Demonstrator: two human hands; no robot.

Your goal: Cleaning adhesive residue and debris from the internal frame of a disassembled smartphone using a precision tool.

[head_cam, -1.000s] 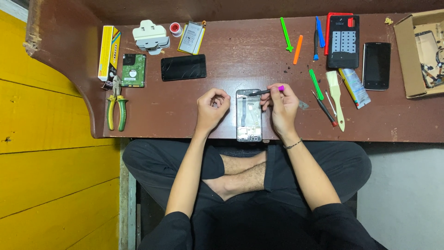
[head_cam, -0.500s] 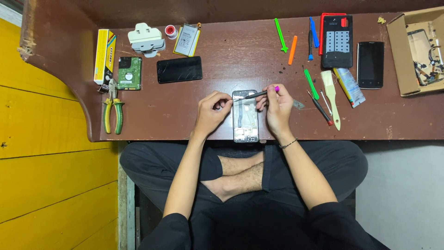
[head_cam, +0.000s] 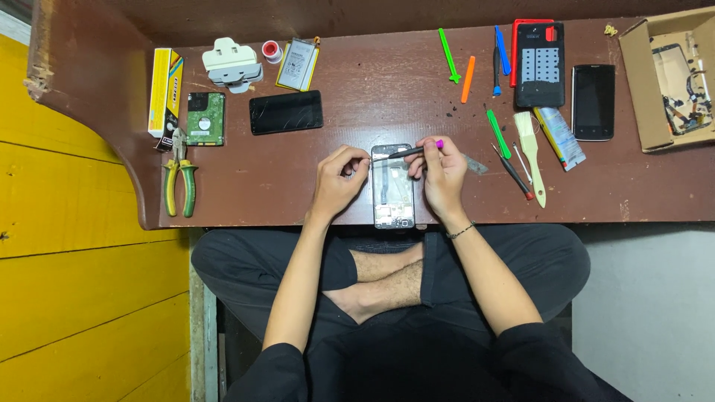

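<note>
table [head_cam: 372,74]: dark reddish brown
pliers [head_cam: 179,177]: yellow and green handles
box [head_cam: 165,91]: yellow
pry sticks [head_cam: 448,55]: green, orange, blue
screwdriver [head_cam: 413,151]: black, purple cap
wall [head_cam: 67,283]: yellow planks

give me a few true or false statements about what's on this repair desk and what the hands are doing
1. The right hand holds a slim tool with a purple end over the opened phone. True.
2. The left hand grips the yellow-handled pliers. False: the pliers lie apart at the desk's left edge; the left hand is at the phone's upper left corner.
3. A hard drive lies beside a yellow box. True.
4. The cardboard box stands at the desk's left end. False: it stands at the right end.
5. The green pry tool lies inside the phone. False: it lies apart, near the desk's back edge.
</note>
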